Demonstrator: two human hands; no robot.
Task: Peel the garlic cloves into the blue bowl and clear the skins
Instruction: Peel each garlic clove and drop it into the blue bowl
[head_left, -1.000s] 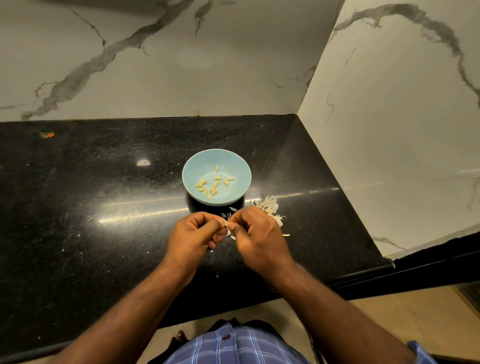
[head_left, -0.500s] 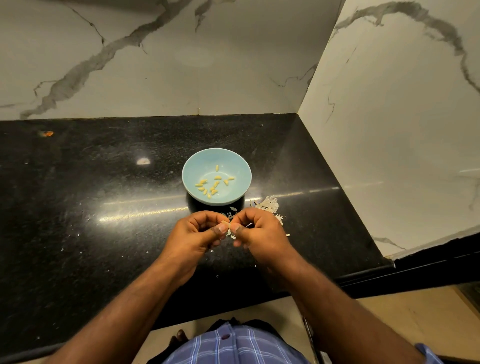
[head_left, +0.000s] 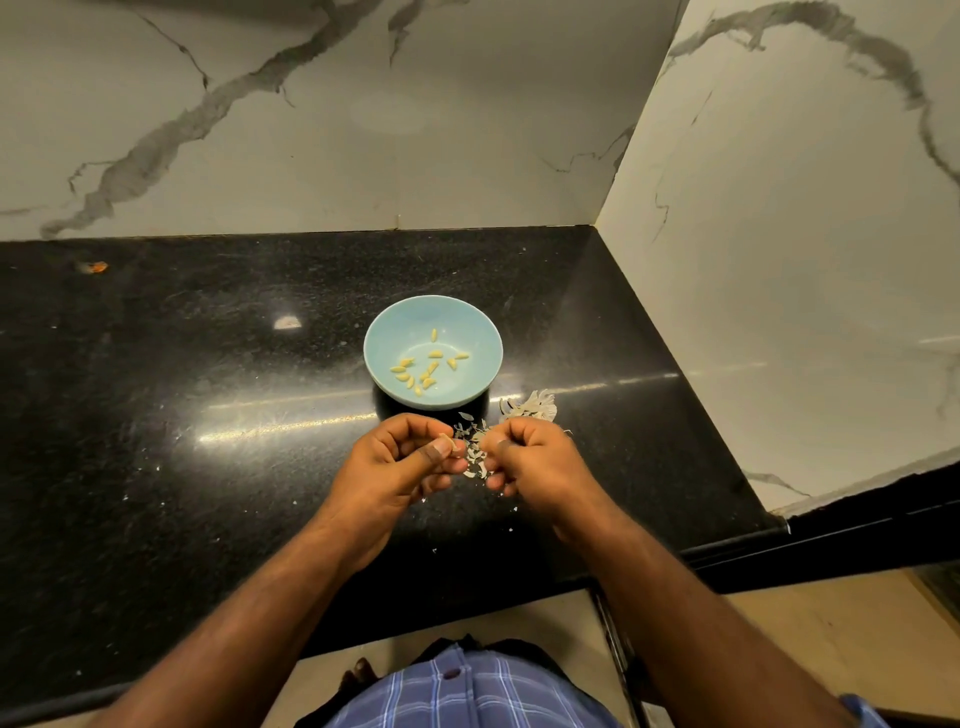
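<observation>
- Counter: black polished stone with fine speckle, set in a corner. A long streak of light reflects across it from left to right, passing just in front of the bowl; a smaller bright glint lies left of the bowl.
- Walls: white marble wall with grey veins behind the counter; a second marble panel closes off the right side and meets the back wall at a vertical corner.
- Blue bowl: light blue, round, upright on the counter near the middle, just beyond the hands. About a dozen peeled garlic cloves, small and yellow, lie scattered on its bottom.
- Left hand: fingers curled, thumb and forefinger pinching a small pale garlic clove; too small to tell how much skin is on it.
- Right hand: fingers curled inward, thumb against the fingertips; cannot tell whether it holds anything. The two hands are close together but apart, with a narrow gap between them.
- Garlic skins: a loose white papery pile on the counter just right of the bowl, beyond the right hand. Smaller flakes lie in the gap between the hands, and a few specks dot the counter nearer the front edge.
- Small orange scrap at the far left, by the back wall, well apart from everything else.
- Below the counter edge: blue plaid shirt and beige floor.
</observation>
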